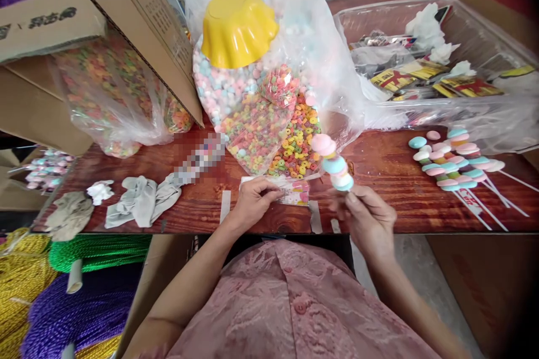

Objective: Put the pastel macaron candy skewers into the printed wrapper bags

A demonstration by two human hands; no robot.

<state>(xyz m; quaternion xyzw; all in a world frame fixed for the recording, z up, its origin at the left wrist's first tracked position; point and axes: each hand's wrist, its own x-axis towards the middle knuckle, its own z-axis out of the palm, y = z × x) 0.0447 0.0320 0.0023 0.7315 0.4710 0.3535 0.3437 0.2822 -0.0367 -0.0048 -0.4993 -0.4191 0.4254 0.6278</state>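
Note:
My right hand is closed at the lower end of a candy skewer, which stands tilted, with pink, blue, white and yellow pieces; its stick is hidden by my fingers. My left hand rests at the table's front edge, thumb and fingers pinched on a small printed wrapper that lies flat. Just beyond the wrapper is an open bag of ring candies. Several finished-looking skewers lie at the right, white sticks pointing toward the front right.
A yellow bowl sits upside down on a bag of pastel candies. A cardboard box stands left, a clear plastic bin back right. Grey gloves and tape strips lie on the wooden table.

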